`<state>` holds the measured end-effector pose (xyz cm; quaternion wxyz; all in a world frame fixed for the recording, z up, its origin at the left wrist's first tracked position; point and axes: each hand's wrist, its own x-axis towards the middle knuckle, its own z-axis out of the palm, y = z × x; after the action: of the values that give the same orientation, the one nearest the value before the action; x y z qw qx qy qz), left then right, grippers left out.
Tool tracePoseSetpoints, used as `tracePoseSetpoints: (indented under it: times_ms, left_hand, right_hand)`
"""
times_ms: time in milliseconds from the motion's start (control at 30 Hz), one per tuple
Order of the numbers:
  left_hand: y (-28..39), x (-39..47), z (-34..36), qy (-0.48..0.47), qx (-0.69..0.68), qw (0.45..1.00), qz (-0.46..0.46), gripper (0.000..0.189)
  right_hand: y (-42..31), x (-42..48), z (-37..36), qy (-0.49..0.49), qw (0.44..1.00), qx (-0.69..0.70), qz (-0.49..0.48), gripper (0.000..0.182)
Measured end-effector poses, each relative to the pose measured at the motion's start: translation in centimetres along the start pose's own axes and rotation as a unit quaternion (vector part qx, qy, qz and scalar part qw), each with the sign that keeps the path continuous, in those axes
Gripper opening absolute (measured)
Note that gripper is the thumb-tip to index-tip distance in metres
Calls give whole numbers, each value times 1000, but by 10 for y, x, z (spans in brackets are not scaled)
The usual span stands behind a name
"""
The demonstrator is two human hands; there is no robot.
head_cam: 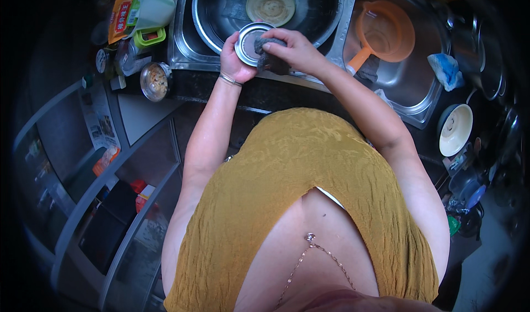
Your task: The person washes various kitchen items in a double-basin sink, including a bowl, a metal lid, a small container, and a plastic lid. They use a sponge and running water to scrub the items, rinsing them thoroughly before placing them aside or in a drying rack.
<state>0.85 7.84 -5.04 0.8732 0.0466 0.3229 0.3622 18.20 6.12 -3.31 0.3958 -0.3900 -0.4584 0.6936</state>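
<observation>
My left hand (238, 61) grips a round metal-rimmed lid (247, 43) by its edge, near the front of the sink. Pinched in my right hand (296, 49) is a dark grey cloth (271, 57), which lies against the lid's right part. Just beyond my hands is a large metal basin (207, 26) set in the left sink bowl. Inside it a pale round dish with a green rim (271, 5) shows brownish marks on its surface. What the fingers under the lid do is hidden.
An orange plastic ladle (387, 30) rests in the right sink bowl (408, 86). A blue-and-white sponge cloth (446, 71) and a cream enamel bowl (456, 129) are at the right. On the left counter stand a jar of pale pieces (156, 81), a seasoning packet (121, 18) and a green-handled container (149, 36).
</observation>
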Motion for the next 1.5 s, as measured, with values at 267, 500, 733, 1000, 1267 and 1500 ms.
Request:
tracePoseSetpoints:
  times_ms: [267, 500, 733, 1000, 1267, 1500]
  left_hand:
    - [12, -4, -3, -103, -78, 991, -33, 66]
    - [-3, -6, 41, 113, 42, 991, -58, 64]
    - [-1, -10, 55, 106, 58, 992, -23, 61]
    - [-9, -4, 49, 106, 72, 991, 25, 61]
    - [-8, 3, 47, 137, 82, 987, 32, 57]
    - [17, 2, 19, 153, 145, 976, 55, 56]
  right_hand:
    - [-4, -3, -37, 219, 972, -75, -26, 33]
    - [2, 24, 14, 52, 850, -438, -287, 19]
    - [0, 45, 11, 95, 801, -529, -264, 15]
    - [1, 38, 11, 151, 852, -474, -163, 13]
    - [-4, 38, 26, 120, 861, -470, -153, 13]
    - [-13, 59, -28, 175, 816, -545, -78, 18]
